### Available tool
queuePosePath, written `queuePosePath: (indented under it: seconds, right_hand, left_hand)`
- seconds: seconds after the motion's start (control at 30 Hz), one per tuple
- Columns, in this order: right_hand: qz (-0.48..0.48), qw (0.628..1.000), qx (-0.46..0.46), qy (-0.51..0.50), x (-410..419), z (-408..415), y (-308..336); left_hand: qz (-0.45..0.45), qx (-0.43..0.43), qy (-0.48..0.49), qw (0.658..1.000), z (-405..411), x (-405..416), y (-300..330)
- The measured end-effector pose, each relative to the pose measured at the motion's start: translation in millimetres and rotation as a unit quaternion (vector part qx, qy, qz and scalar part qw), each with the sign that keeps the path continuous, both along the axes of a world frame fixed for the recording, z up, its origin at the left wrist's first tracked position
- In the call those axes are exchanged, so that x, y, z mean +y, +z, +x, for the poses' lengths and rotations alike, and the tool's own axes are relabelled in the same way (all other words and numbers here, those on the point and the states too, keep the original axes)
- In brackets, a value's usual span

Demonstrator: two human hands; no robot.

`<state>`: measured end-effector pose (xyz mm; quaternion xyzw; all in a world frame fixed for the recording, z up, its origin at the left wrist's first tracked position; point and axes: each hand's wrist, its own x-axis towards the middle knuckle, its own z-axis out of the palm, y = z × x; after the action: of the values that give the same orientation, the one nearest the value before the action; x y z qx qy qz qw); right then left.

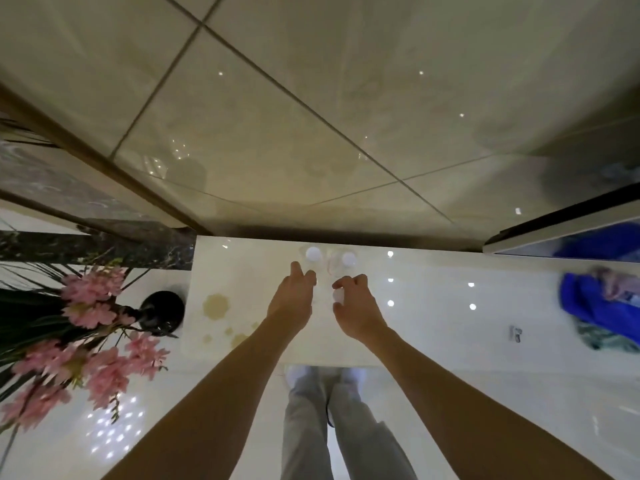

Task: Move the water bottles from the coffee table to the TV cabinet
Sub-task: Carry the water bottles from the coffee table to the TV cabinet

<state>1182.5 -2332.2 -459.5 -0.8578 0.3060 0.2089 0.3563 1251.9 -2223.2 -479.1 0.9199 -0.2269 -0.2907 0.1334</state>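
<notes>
I look straight down on the glossy white TV cabinet top (433, 327). Two clear water bottles stand near its back edge, showing as white caps: one on the left (312, 252) and one on the right (348, 258). A third clear bottle's white cap (338, 296) sits between the curled fingers and thumb of my right hand (356, 306), which grips it near the top. My left hand (294, 299) hovers just in front of the left bottle with its fingers apart and nothing in it.
A black vase (162, 308) with pink flowers (104, 368) stands at the left. Yellowish stains (216, 306) mark the top near it. A blue cloth (595, 306) lies at the right, under a TV's edge (554, 230). A tiled wall rises behind.
</notes>
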Motion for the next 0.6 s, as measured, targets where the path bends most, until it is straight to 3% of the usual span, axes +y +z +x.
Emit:
queuePosePath:
  seconds: [0.33, 0.6]
  right_hand:
    - [0.012, 0.998, -0.013, -0.054, 1, -11, 14]
    - [0.016, 0.997, -0.004, -0.078, -16, -32, 81]
  left_hand:
    - [-0.053, 0.032, -0.011, 0.998, -6, 9, 10]
    - [-0.043, 0.022, -0.047, 0.998, 4, 3, 93]
